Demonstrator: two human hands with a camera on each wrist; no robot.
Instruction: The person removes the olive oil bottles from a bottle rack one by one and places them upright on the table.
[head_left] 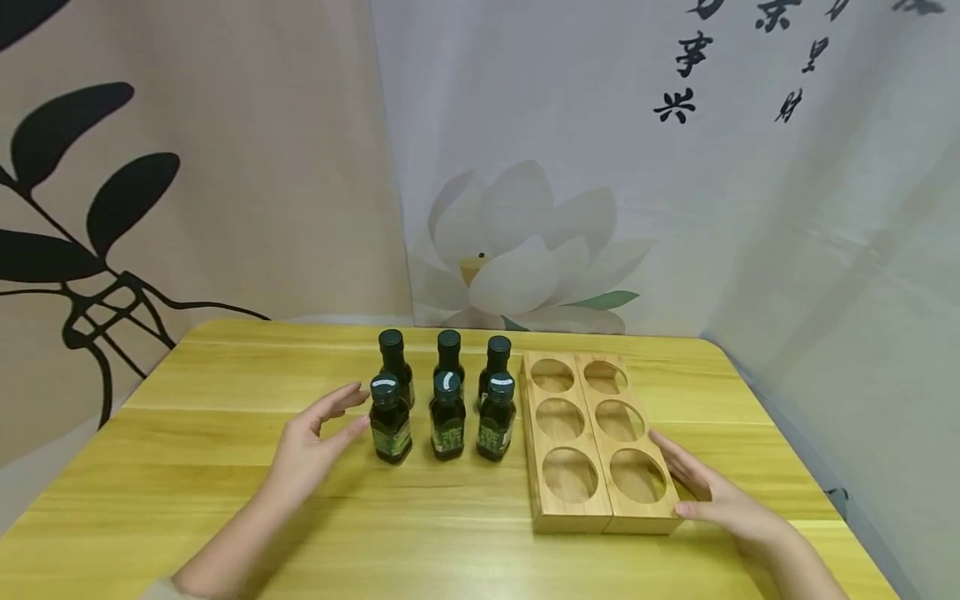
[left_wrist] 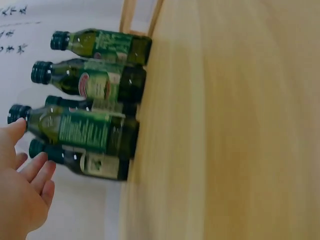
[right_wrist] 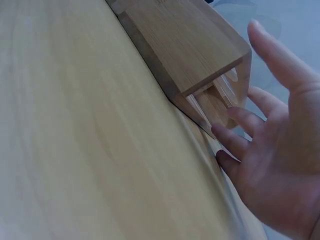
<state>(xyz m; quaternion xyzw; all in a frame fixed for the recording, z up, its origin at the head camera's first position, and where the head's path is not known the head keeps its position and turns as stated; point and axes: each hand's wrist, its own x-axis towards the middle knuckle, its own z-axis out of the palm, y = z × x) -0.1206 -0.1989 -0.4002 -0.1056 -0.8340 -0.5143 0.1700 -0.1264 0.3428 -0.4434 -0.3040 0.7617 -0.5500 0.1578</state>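
Several small dark green glass bottles with black caps stand in two rows on the table. My left hand (head_left: 318,437) is beside the front left bottle (head_left: 391,429), thumb and fingers spread apart; in the left wrist view its thumb overlaps the cap, and touch cannot be told. Right of the bottles lies a wooden holder (head_left: 606,508) made of two blocks side by side, each with three round holes. At its right side is my right hand (head_left: 712,492), fingers extended along the edge. In the right wrist view, the fingers (right_wrist: 235,140) are by the block's open side.
The bottles and holder stand on a yellow wood-grain table (head_left: 442,542). Behind it hangs a pale cloth (head_left: 300,167) printed with leaves, a lotus and black characters. The back bottles (head_left: 448,354) are close behind the front row.
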